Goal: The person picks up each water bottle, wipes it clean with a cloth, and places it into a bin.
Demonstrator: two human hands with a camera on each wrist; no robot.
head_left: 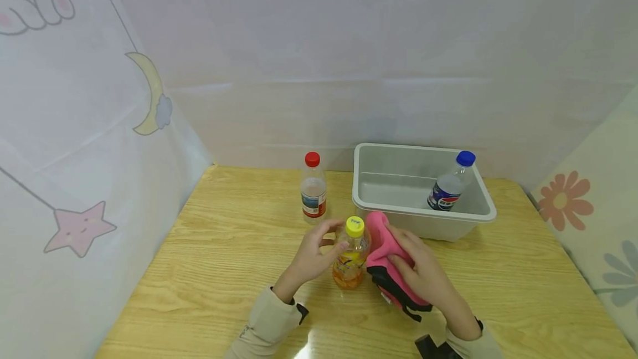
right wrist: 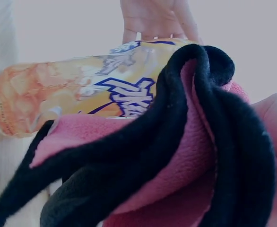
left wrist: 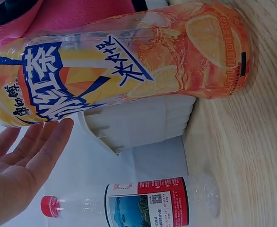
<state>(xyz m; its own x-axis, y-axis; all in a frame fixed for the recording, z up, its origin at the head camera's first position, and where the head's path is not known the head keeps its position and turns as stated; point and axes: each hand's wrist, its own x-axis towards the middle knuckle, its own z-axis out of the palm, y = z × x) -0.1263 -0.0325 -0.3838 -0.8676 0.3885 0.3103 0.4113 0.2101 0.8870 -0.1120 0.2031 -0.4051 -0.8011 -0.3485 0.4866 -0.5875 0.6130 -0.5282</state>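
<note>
A bottle with a yellow cap and an orange-and-yellow iced tea label stands upright on the table. My left hand is at its upper left side. Its relaxed fingers reach the label's edge, with the thumb near the front; in the left wrist view the fingers are fairly straight. In my right hand is a pink fleece item with black trim, gripped between thumb and fingers. It hangs close to the bottle's right side. In the right wrist view its folded black edge covers part of the label.
Behind my left hand stands a clear bottle with a red cap. A light grey plastic bin is at the back right; a blue-capped bottle leans inside it. The wooden table meets a white patterned cloth backdrop.
</note>
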